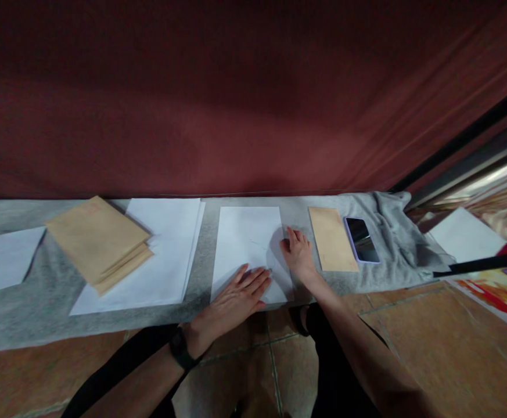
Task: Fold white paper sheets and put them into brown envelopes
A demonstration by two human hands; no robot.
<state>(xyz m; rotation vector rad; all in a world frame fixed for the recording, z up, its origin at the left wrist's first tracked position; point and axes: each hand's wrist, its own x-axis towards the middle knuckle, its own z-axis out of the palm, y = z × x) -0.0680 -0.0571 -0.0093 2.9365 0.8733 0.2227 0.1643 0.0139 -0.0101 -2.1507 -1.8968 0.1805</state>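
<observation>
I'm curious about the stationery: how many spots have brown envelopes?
2. A stack of envelopes lies partly on white paper, left of the left hand; a flat brown envelope lies between the right hand and the phone. More may be hidden underneath either.

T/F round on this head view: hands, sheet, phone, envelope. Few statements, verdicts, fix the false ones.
1. The left hand lies on the white sheet. True.
2. The right hand is at that sheet's right edge. True.
3. The phone lies right of the single envelope. True.
4. The phone touches the white sheet. False: the single envelope lies between them.
5. The left hand's wrist is bare. False: a dark wristband is on it.
</observation>
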